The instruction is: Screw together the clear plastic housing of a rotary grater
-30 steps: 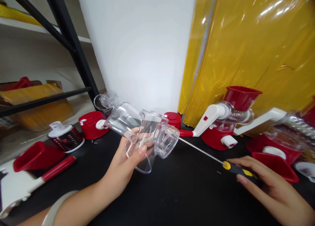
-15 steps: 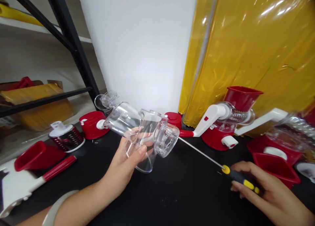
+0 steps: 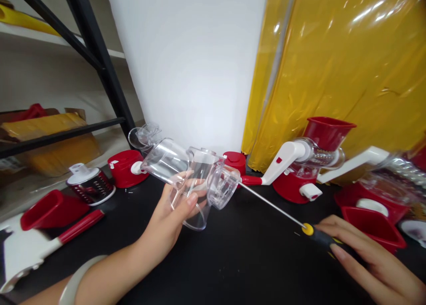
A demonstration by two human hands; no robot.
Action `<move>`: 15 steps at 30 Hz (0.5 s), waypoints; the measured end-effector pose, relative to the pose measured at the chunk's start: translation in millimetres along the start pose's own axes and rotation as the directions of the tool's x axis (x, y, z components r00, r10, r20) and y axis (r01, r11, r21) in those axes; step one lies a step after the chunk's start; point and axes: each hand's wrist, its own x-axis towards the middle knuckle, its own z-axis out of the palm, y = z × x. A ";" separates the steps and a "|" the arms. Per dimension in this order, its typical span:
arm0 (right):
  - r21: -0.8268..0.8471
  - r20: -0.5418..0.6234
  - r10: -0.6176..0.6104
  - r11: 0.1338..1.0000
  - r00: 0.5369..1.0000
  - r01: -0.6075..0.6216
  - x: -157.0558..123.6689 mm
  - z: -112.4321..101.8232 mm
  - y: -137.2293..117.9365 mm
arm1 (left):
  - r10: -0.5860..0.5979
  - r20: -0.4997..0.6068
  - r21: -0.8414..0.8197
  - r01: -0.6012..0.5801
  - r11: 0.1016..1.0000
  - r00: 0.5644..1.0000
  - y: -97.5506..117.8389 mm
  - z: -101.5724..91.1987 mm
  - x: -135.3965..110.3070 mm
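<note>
My left hand (image 3: 183, 203) is wrapped around the clear plastic body of a rotary grater (image 3: 201, 163), tilted on its side above the black table. Its round clear base end (image 3: 222, 187) faces right. In my right hand (image 3: 356, 256) is a screwdriver (image 3: 317, 235) with a black and yellow handle, gripped between thumb and fingers. The long shaft runs up and left, and its tip is inside that base end; what it touches there is too small to make out. Behind my left hand stands a red suction base (image 3: 124, 168) with a white knob.
Left lie a drum blade (image 3: 90, 185), a red hopper (image 3: 53, 212) and a white crank with red handle (image 3: 81, 227). An assembled grater (image 3: 308, 163) stands right, near a second red hopper (image 3: 372, 227). Behind are a white panel (image 3: 193, 65) and yellow wrapping (image 3: 349, 65). A black shelf frame (image 3: 100, 70) rises left.
The screwdriver handle has rolled in my right hand, and my thumb and fingers have shifted along it. The clear body has moved very slightly left and up in my left hand.
</note>
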 end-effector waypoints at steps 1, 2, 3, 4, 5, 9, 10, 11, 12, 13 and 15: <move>0.010 0.000 -0.010 1.000 1.000 0.010 1.9 0.6 0.2 | 0.001 -0.014 -0.004 -0.001 1.000 1.000 0.3 0.6 0.2; 0.017 -0.004 -0.017 1.000 1.000 0.017 4.4 1.3 0.0 | 0.004 -0.024 -0.009 -0.004 1.000 1.000 0.5 1.1 0.2; 0.020 -0.008 -0.022 1.000 1.000 0.023 7.4 2.1 -0.4 | 0.005 -0.026 -0.011 -0.006 1.000 1.000 0.5 1.3 0.1; 0.018 -0.026 -0.032 0.999 0.999 0.033 10.4 2.8 -1.0 | 0.004 -0.018 -0.011 -0.004 1.000 1.000 0.3 0.9 0.1; 0.015 -0.049 -0.046 0.999 0.998 0.046 13.3 3.7 -1.6 | 0.003 -0.005 -0.010 -0.003 1.000 1.000 -0.3 -0.1 0.4; 0.061 -0.093 -0.033 0.997 0.995 0.039 19.5 7.7 -6.3 | 0.004 0.050 -0.002 -0.004 1.000 0.999 -3.7 -5.8 2.9; 0.079 -0.087 -0.002 0.997 0.996 0.009 19.5 8.3 -8.2 | 0.004 0.056 -0.001 -0.004 1.000 0.998 -4.1 -6.4 3.1; 0.092 -0.069 0.029 0.996 0.997 -0.022 19.2 8.7 -10.1 | 0.004 0.058 -0.002 -0.004 1.000 0.998 -4.0 -6.2 2.8; 0.093 -0.051 0.051 0.995 0.997 -0.046 18.5 8.6 -11.8 | 0.003 0.056 0.000 -0.003 1.000 0.998 -3.6 -5.3 2.1; 0.083 -0.033 0.059 0.995 0.998 -0.056 17.4 8.1 -13.2 | 0.005 0.052 0.001 -0.005 1.000 0.999 -2.9 -3.8 1.0; 0.060 -0.080 0.056 0.997 0.995 -0.052 14.8 5.6 -14.5 | 0.011 0.045 0.008 -0.011 1.000 0.999 -1.2 -0.5 -1.7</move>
